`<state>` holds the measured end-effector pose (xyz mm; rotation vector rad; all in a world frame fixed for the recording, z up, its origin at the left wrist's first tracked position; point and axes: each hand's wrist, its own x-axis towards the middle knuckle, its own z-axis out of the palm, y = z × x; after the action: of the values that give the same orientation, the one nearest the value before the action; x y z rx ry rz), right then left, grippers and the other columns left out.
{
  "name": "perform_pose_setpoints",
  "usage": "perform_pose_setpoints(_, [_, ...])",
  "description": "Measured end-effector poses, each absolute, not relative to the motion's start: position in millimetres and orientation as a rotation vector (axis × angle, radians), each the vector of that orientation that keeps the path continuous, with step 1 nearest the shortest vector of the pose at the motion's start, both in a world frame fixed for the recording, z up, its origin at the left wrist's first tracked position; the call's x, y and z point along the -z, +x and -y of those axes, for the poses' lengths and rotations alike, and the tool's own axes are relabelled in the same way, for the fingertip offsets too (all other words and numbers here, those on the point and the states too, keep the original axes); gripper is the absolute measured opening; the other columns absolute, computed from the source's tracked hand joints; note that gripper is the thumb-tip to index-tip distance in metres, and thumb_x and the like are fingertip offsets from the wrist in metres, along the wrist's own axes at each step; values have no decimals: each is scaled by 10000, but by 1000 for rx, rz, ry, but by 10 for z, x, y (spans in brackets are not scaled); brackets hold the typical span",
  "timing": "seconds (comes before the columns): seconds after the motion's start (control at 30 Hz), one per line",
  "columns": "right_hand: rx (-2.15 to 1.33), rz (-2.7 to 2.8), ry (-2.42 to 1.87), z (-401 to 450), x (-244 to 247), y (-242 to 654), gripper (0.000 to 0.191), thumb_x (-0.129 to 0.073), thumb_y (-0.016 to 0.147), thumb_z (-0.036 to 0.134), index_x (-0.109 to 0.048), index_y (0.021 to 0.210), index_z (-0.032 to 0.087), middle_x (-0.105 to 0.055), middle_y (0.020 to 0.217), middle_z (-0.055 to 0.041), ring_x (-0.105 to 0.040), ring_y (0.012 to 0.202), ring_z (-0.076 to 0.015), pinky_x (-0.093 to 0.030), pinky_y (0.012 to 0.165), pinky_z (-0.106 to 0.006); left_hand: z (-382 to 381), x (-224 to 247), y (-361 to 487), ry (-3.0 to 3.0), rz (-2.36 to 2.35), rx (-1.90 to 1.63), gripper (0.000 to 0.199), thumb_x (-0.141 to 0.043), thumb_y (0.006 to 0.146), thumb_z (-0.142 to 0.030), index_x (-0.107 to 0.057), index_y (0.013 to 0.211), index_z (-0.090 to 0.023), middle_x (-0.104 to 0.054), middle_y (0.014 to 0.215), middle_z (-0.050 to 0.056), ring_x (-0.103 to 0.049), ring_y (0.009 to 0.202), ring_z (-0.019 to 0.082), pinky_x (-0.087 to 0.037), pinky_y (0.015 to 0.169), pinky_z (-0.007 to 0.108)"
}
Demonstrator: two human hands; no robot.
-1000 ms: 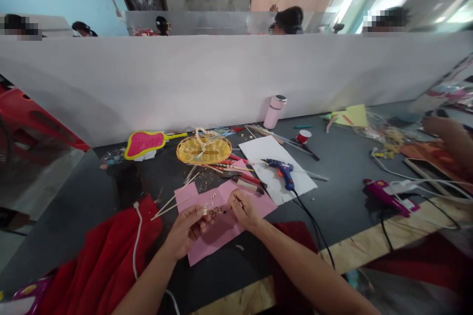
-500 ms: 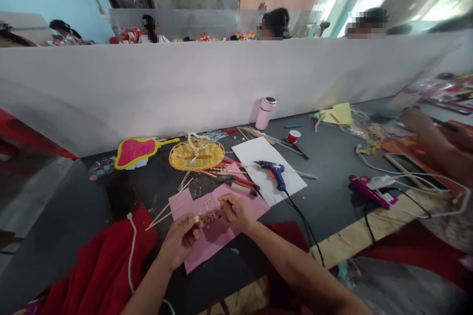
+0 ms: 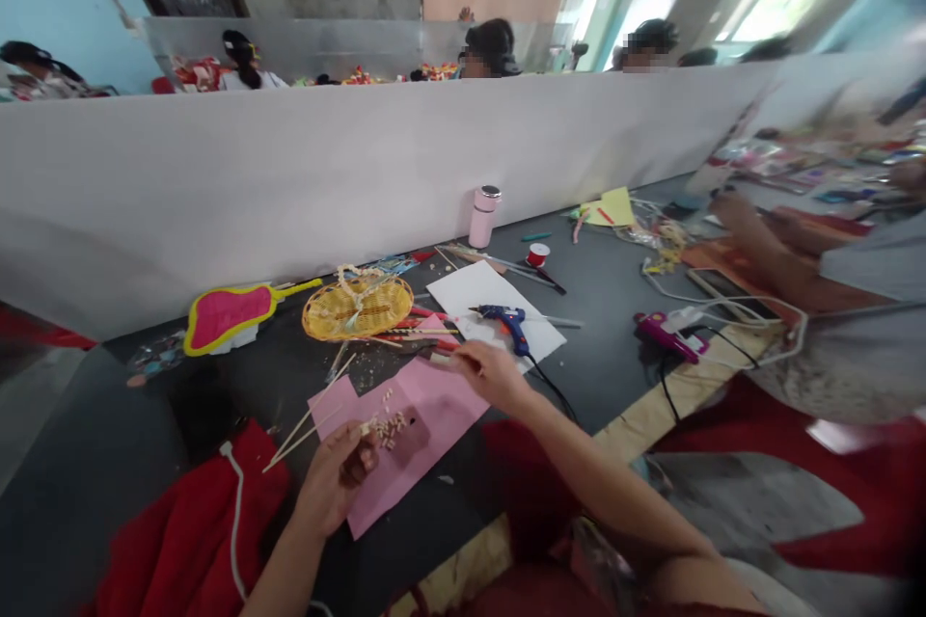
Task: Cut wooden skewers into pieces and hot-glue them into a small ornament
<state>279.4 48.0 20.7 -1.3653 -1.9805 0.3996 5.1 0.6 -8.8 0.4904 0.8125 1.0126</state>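
Observation:
My left hand [image 3: 334, 474] rests over the left part of a pink sheet of paper [image 3: 447, 397], its fingers closed on a small pale piece [image 3: 366, 427]. Beside those fingertips, a loose pile of small pale pieces [image 3: 392, 428] lies on the paper. My right hand [image 3: 498, 376] reaches across the paper's upper right corner. Its fingers are drawn together at the right end of a tool with a pale section [image 3: 441, 360]; whether they grip it is hidden. Just beyond that hand, a blue glue gun [image 3: 512, 320] lies on a white sheet [image 3: 463, 286].
A yellow wicker basket [image 3: 347, 308], thin sticks [image 3: 304, 424] and a pink, yellow-edged paddle shape [image 3: 231, 316] lie left. Behind stand a pink flask [image 3: 484, 217] and red spool [image 3: 537, 255]. A purple glue gun [image 3: 669, 335] with cables lies right, near another person's arm [image 3: 767, 241].
My right hand has moved away from the pile, up and right to the pale-sectioned tool. My left hand still holds its piece over the paper. The view has turned right.

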Motion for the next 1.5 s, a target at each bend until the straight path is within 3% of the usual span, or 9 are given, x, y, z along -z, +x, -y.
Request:
perform_pose_setpoints(0.1, [-262,1802,-1883,-553,-207,3330,150,-477,848,288,-587,897,198,-631,868,-33,-558,706,-131,-387,654,-227,-16,118,47,465,-811,-1005,115,-688,705,-214,-621,717,-121,-616,692,35,-496,535,72,-420,508,189])
perform_pose_setpoints(0.2, [-228,1673,-2078,-589,-120,3724,197,-495,829,352,-576,896,185,-628,866,-49,-550,696,-147,-363,630,-239,-25,133,47,447,-825,-997,117,-699,693,-209,-628,724,-123,-620,691,36,-499,535,74,-426,505,191])
perform_pose_setpoints(0.37, [-332,1595,-2208,-712,21,3910,330,-543,766,494,-584,880,187,-640,781,-44,-563,710,-170,-332,582,-228,-13,112,48,453,-839,-1000,121,-704,688,-216,-632,716,-122,-613,689,30,-493,532,70,-426,492,185])
perform_pose_setpoints(0.6, [-518,1460,-2246,-900,75,3902,355,-618,663,524,-599,628,171,-623,663,-55,-550,640,-158,-303,532,-218,-7,105,39,479,-827,-998,115,-687,709,-222,-638,723,-119,-609,694,28,-497,540,68,-432,501,182])
perform_pose_setpoints(0.8, [-695,1266,-2002,-840,-50,3931,334,-589,667,468,-567,568,150,-489,486,3,-451,498,-112,-265,454,-209,-14,102,39,493,-800,-1001,105,-681,715,-213,-631,725,-121,-618,702,34,-503,545,72,-427,510,185])
perform_pose_setpoints(1.0, [-962,1118,-1551,-645,-266,3632,407,-460,749,512,-565,930,162,-524,674,-4,-459,535,-100,-391,485,-216,-7,95,56,517,-787,-998,99,-668,729,-206,-625,723,-117,-614,696,32,-484,529,58,-400,504,175])
perform_pose_setpoints(1.2, [-1449,931,-955,-351,-243,2835,366,-603,692,251,-533,1045,183,-565,767,-22,-503,638,-121,-397,544,-234,-25,69,63,485,-766,-1019,118,-677,722,-214,-623,745,-112,-614,684,37,-482,515,58,-391,503,180])
perform_pose_setpoints(1.4, [-1727,1176,-799,-199,-29,2390,340,-671,696,334,-540,967,177,-545,765,-26,-470,617,-125,-383,571,-264,-50,94,36,470,-778,-1041,125,-664,735,-220,-607,750,-109,-606,683,35,-490,510,61,-396,496,180])
perform_pose_setpoints(1.5, [-1814,1250,-761,-193,38,2347,318,-614,765,433,-542,951,185,-534,823,-36,-455,613,-112,-379,577,-265,-57,89,28,455,-790,-1043,130,-668,733,-222,-603,742,-109,-602,682,32,-495,511,57,-390,484,165])
